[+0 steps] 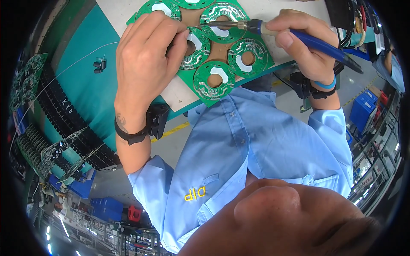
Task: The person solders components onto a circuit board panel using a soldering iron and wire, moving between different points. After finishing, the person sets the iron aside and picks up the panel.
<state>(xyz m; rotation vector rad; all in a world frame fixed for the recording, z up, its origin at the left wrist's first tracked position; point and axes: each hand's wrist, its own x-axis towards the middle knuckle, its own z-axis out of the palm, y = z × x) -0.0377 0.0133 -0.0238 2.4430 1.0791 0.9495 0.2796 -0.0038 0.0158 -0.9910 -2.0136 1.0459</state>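
Person's head (277,217) fills the lower edge, close to the lens; beyond the blue shirt (273,123), the right hand (305,40) grips a blue-handled soldering iron (255,26), its tip over a panel of green ring-shaped circuit boards (214,66) on a pale worktop (117,15), while the left hand (143,62) pinches thin wire (101,46) near that tip

A green circuit-board panel (204,48) is lying flat at upper centre, its round, centre-holed boards bearing white patches. A blue-handled soldering iron (255,26) is extending across from upper right, metal tip pointing left over the panel; contact is unclear. A thin wire (112,43) is curving toward the left edge.
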